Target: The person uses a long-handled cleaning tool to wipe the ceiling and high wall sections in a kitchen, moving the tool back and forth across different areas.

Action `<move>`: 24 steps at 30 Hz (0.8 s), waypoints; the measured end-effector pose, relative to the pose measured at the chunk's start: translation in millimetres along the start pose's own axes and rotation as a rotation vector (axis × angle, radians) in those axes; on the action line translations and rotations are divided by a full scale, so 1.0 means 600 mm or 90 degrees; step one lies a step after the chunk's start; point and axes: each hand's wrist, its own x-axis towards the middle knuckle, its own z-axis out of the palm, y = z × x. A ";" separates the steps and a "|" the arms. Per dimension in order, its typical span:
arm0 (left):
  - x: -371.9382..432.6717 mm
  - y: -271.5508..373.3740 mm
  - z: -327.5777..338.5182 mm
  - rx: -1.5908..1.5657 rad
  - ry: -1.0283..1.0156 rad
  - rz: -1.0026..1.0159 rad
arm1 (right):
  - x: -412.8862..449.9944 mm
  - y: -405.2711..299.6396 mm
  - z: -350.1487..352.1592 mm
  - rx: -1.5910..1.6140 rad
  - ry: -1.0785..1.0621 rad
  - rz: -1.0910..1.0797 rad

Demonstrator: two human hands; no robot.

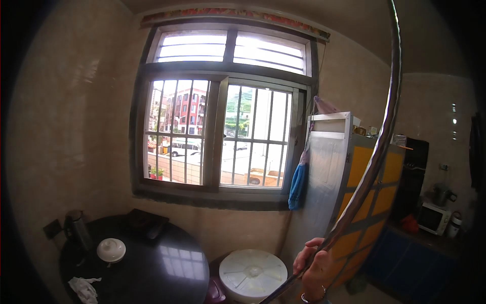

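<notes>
My right hand (313, 266), with a bracelet at the wrist, grips a long, dark, shiny pole (374, 155) low in the picture. From the hand the pole slants up and to the right, past the top rim of the view. Its lower end runs down to the left and leaves the bottom edge. Left of the hand stands a round white tub with a segmented lid (252, 271). Behind the pole is a tall cabinet with yellow door panels (351, 207). My left hand is out of view.
A barred sliding window (218, 133) fills the wall ahead. A blue cloth bag (297, 186) hangs beside the cabinet. On a round dark table (182, 235) are a white lidded pot (111, 250), a metal kettle (78, 230) and crumpled tissue (84, 289). A microwave (433, 218) stands on the right.
</notes>
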 end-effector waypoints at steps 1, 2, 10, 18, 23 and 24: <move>0.011 0.005 -0.006 -0.004 -0.003 0.001 | 0.005 0.005 0.002 -0.005 0.000 -0.002; 0.023 0.009 -0.014 0.019 -0.013 0.007 | 0.011 0.013 0.004 -0.006 0.005 0.002; 0.173 -0.169 -0.018 0.098 -0.032 -0.158 | 0.102 0.127 0.059 0.001 -0.029 -0.061; 0.331 -0.195 -0.078 0.079 -0.070 -0.191 | 0.168 0.237 0.123 -0.071 -0.038 -0.109; 0.370 -0.239 -0.095 0.078 -0.089 -0.211 | 0.180 0.342 0.128 -0.128 -0.050 -0.065; 0.371 -0.249 -0.099 0.080 -0.089 -0.222 | 0.179 0.349 0.143 -0.013 -0.082 -0.056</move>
